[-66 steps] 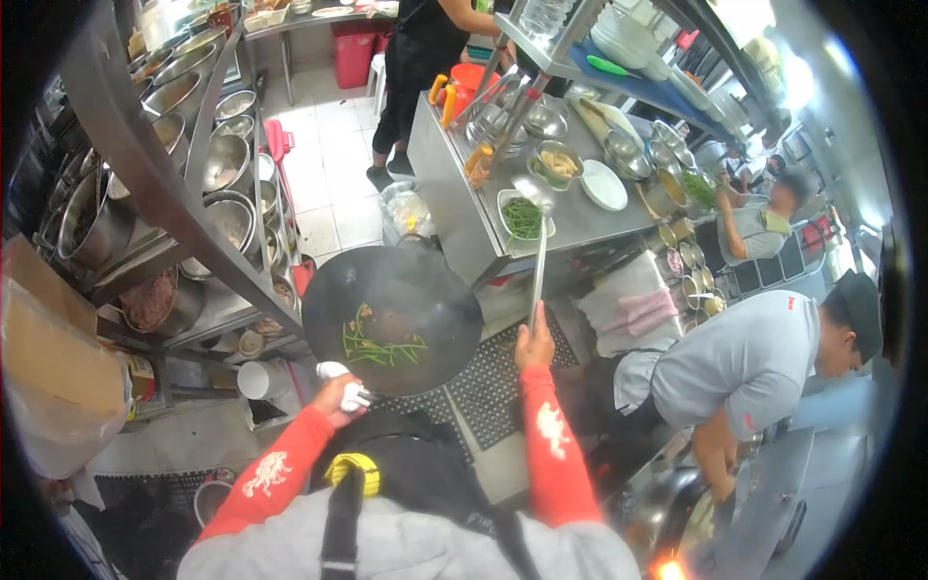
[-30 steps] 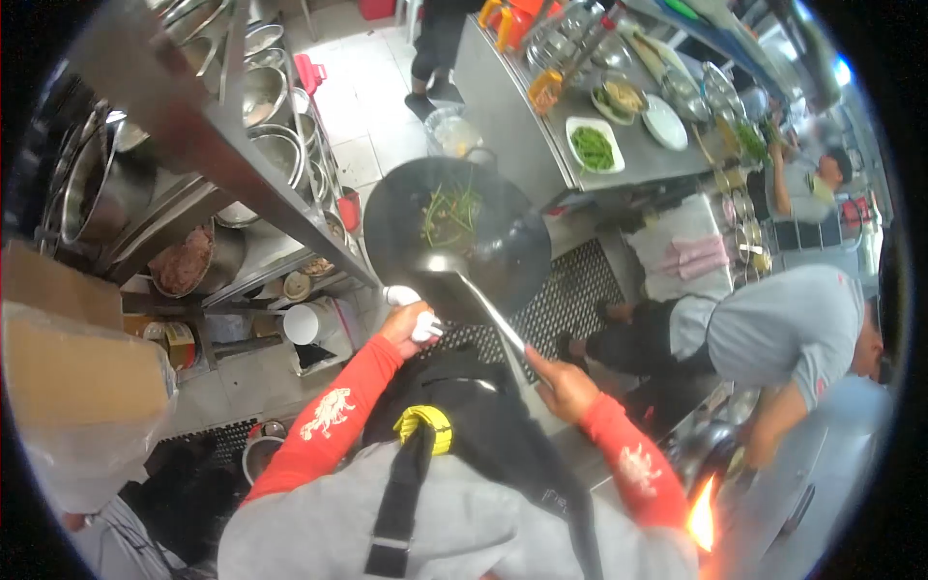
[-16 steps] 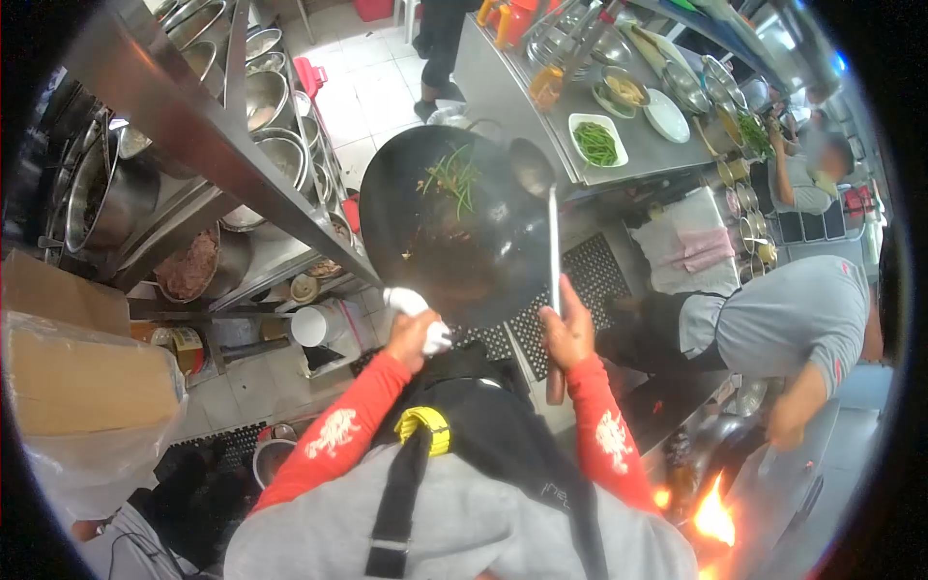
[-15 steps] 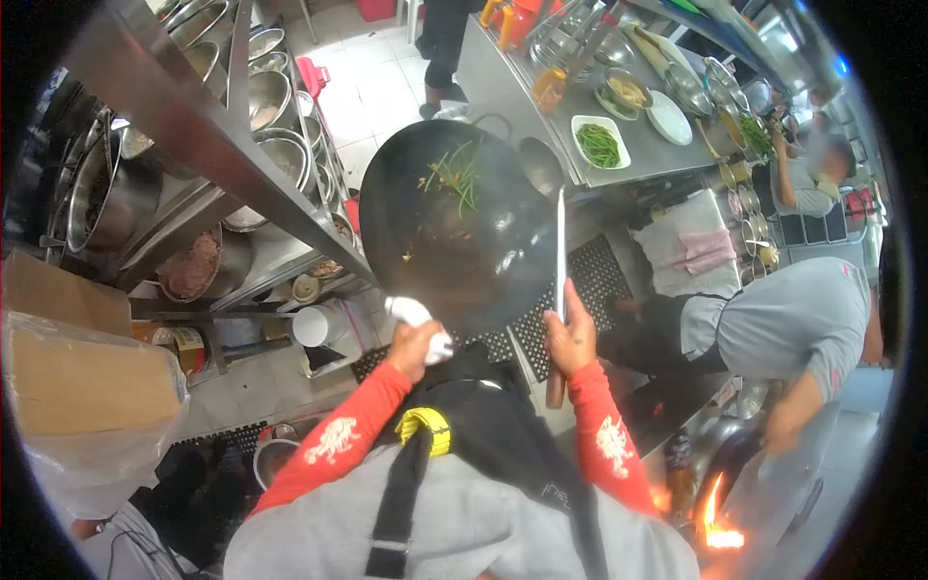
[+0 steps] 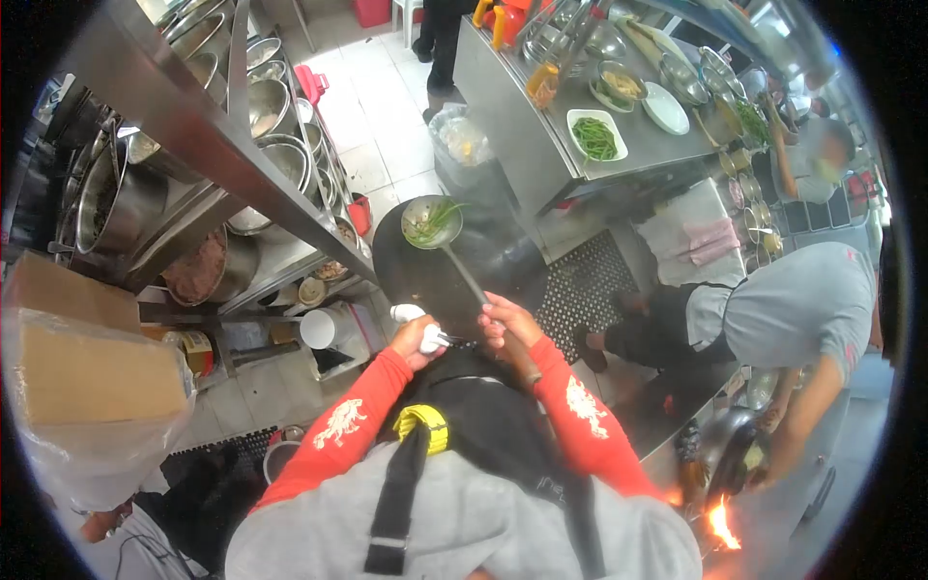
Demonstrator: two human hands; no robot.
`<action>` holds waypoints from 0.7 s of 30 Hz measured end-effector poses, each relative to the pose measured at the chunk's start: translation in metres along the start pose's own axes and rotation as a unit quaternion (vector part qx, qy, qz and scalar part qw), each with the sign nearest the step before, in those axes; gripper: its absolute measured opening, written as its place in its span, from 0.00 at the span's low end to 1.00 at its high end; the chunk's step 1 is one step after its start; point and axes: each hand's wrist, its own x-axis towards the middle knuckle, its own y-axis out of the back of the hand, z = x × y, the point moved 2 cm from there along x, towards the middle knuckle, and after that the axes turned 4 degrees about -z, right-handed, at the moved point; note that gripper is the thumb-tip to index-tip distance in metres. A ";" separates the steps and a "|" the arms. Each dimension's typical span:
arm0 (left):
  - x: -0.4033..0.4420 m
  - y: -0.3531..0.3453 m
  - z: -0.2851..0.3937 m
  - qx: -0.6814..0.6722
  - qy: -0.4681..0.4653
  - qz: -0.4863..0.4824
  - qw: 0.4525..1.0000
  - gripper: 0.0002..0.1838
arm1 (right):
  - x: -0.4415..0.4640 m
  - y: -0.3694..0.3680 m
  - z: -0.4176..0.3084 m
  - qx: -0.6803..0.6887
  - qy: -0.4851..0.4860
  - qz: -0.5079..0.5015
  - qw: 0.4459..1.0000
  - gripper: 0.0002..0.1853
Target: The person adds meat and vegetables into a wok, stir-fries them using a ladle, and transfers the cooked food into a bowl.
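Observation:
My left hand (image 5: 414, 344) is closed around a bunched white cloth (image 5: 404, 313) at the near rim of a large dark wok (image 5: 514, 263). The handle under the cloth is hidden. In my right hand (image 5: 509, 323) is the long handle of a metal ladle (image 5: 467, 273). Its bowl is over the far left part of the wok and carries green beans (image 5: 425, 225) with small bits among them. The wok is held in front of my body, above the floor, and its inside looks dark and shiny.
Metal bowls (image 5: 268, 104) crowd the shelf rack on the left. A steel counter (image 5: 522, 116) at the back right bears a dish of green beans (image 5: 594, 138) and a white plate (image 5: 665, 108). On the right, a co-worker in grey (image 5: 797, 300) stands near a flame (image 5: 720, 527).
The ladle has swung from the wok's right side to over its far left, and the beans are now in its bowl. The wok has come lower and nearer; my right hand has moved left.

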 end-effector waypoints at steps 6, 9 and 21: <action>0.001 0.007 0.004 0.024 -0.021 -0.006 0.999 0.04 | -0.038 0.007 -0.028 -0.098 0.028 0.056 0.993 0.28; -0.007 0.003 0.014 0.052 -0.060 -0.003 0.997 0.05 | -0.053 0.003 -0.046 -0.154 0.058 0.078 0.983 0.28; -0.068 -0.008 0.040 0.082 -0.125 -0.048 0.988 0.07 | -0.148 -0.035 -0.144 -0.132 0.229 0.090 0.960 0.30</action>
